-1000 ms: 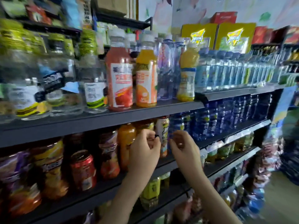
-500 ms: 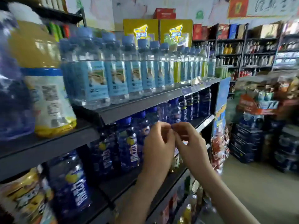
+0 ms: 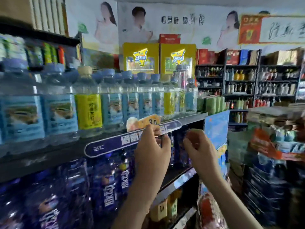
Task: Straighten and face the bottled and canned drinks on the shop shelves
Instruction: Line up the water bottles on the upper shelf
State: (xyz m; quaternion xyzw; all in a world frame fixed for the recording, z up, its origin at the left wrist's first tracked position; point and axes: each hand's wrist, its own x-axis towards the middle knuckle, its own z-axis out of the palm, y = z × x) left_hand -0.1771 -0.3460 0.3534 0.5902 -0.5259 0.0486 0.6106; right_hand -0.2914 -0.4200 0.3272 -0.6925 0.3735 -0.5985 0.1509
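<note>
Clear water bottles with blue labels [image 3: 112, 108] stand in a row on the dark top shelf [image 3: 41, 156], with dark blue drink bottles [image 3: 107, 184] below. The left hand [image 3: 151, 151] curls at the purple shelf strip [image 3: 105, 145]. The right hand [image 3: 199, 147] is near it, apart. I cannot tell what they hold.

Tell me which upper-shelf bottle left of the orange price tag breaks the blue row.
The yellow-label bottle: yellow label and cream cap, while the blue-label bottles beside it have blue caps.

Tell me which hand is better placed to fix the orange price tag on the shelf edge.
Left, probably: the left hand is just under the orange price tag on the shelf edge; the right hand is off to its right.
</note>
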